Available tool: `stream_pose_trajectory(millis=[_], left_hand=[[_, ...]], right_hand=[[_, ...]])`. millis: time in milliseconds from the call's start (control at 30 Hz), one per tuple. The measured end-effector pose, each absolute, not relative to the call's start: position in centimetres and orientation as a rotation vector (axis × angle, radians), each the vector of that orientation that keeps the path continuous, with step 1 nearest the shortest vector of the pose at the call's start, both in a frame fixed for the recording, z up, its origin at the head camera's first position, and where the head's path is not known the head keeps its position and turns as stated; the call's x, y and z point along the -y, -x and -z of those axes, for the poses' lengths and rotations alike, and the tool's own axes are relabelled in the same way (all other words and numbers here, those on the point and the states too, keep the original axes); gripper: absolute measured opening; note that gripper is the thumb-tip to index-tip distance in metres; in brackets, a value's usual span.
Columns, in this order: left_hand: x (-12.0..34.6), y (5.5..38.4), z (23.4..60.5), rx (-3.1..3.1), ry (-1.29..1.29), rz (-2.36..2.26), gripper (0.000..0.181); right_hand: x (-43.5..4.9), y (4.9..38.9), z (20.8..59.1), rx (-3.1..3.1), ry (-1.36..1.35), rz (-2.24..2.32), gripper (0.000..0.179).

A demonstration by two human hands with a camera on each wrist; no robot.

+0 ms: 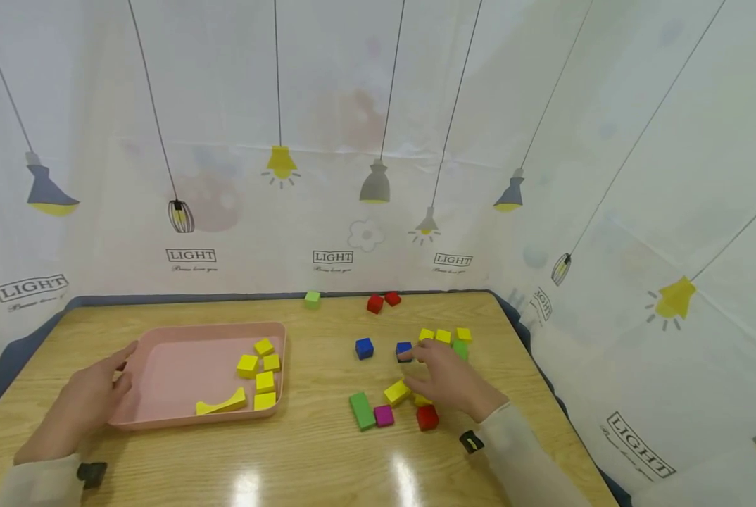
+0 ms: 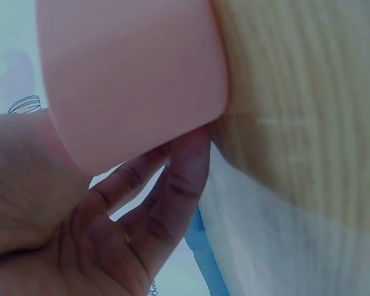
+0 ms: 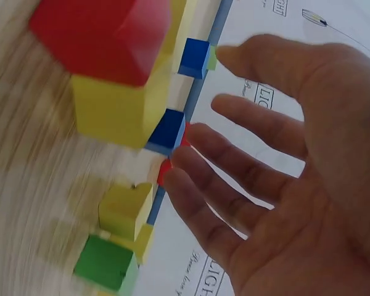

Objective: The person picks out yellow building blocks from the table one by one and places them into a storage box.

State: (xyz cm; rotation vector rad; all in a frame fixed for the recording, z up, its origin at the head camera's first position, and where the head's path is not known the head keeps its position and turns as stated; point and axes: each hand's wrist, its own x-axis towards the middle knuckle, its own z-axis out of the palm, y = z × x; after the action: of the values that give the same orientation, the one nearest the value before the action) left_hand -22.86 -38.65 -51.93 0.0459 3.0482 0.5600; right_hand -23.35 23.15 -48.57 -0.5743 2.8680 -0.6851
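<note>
A shallow pink tray [image 1: 188, 373] lies on the left side of the table. At its left edge my left hand [image 1: 93, 394] grips the wall, with fingers [image 2: 179, 179] against its lower edge in the left wrist view. Several yellow cubes [image 1: 265, 382] and a yellow curved block [image 1: 222, 403] lie in the tray. My right hand [image 1: 448, 377] is spread above the loose blocks on the right, its palm bare in the right wrist view. Its fingertips overlap a blue cube [image 1: 403, 348]. Under and beside it lie a yellow block [image 1: 397, 392] and a red block [image 1: 427, 417].
A green block [image 1: 362, 411] and a magenta cube [image 1: 383, 415] lie left of my right hand. Another blue cube [image 1: 364, 348] sits farther back. Yellow cubes [image 1: 443, 336] and a green block [image 1: 460, 349] stand behind the hand. Red blocks [image 1: 375, 303] and a light green cube [image 1: 312, 299] are near the back edge.
</note>
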Motion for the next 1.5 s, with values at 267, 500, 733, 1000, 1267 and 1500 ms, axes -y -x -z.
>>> stream_pose_trajectory(millis=[267, 500, 733, 1000, 1267, 1500], left_hand=[[38.4, 22.4, 51.9, -3.092, -0.042, -0.568, 0.062], [38.7, 22.2, 52.2, -3.117, -0.069, -0.554, 0.062], [38.6, 22.4, 52.3, -3.130, -0.084, -0.559, 0.061], [38.6, 22.6, 52.3, -3.117, -0.083, -0.564, 0.062], [38.5, 22.6, 52.4, -3.128, -0.089, -0.565, 0.062], [38.4, 22.6, 52.4, -3.135, -0.097, -0.562, 0.062]], right_hand=[[-24.4, 22.3, 48.3, -2.820, 0.590, 0.614, 0.047], [-24.6, 21.9, 48.6, -2.787, 0.559, 0.614, 0.038], [-24.8, 22.1, 48.6, -2.765, 0.548, 0.613, 0.029], [-24.9, 22.0, 48.5, -2.763, 0.563, 0.606, 0.027], [-24.9, 22.3, 48.6, -2.770, 0.552, 0.577, 0.024], [-24.7, 22.2, 48.1, -2.770, 0.544, 0.581, 0.024]])
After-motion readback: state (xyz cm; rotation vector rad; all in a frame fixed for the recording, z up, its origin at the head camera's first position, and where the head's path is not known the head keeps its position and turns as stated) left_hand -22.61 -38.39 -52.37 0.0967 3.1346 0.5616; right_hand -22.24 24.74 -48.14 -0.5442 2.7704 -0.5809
